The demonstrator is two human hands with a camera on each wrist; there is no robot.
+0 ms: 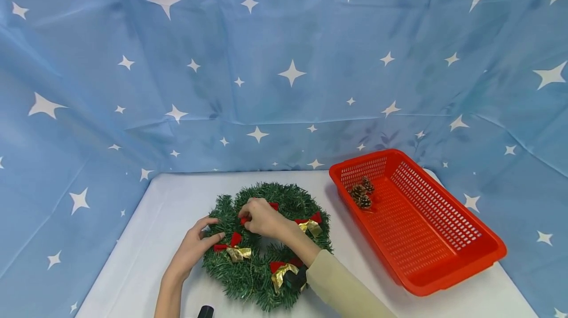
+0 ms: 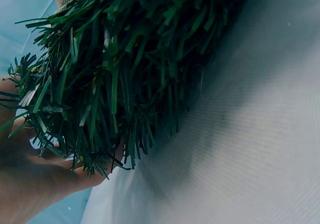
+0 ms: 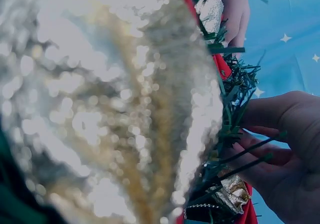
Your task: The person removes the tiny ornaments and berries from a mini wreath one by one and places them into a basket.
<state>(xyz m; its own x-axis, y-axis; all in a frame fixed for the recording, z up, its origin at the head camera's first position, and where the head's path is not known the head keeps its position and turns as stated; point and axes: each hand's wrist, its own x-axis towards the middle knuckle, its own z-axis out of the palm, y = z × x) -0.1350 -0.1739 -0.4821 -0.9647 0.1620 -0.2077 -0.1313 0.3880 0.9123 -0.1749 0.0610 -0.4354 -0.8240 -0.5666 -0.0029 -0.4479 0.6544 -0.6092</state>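
A green tinsel wreath lies on the white table, with several red and gold bows on it, such as one bow on its left part. My left hand grips the wreath's left rim, thumb and fingers spread about the tinsel; in the left wrist view dense tinsel hides part of that hand. Reaching across the ring, my right hand pinches a red bow at the upper left part, mostly hidden by the fingers. A blurred gold ribbon fills much of the right wrist view.
A red plastic basket with perforated walls stands on the table at the right, with several pine cones in its far left corner. Blue cloth with white stars hangs behind and beside the table. A small black object shows at the bottom edge.
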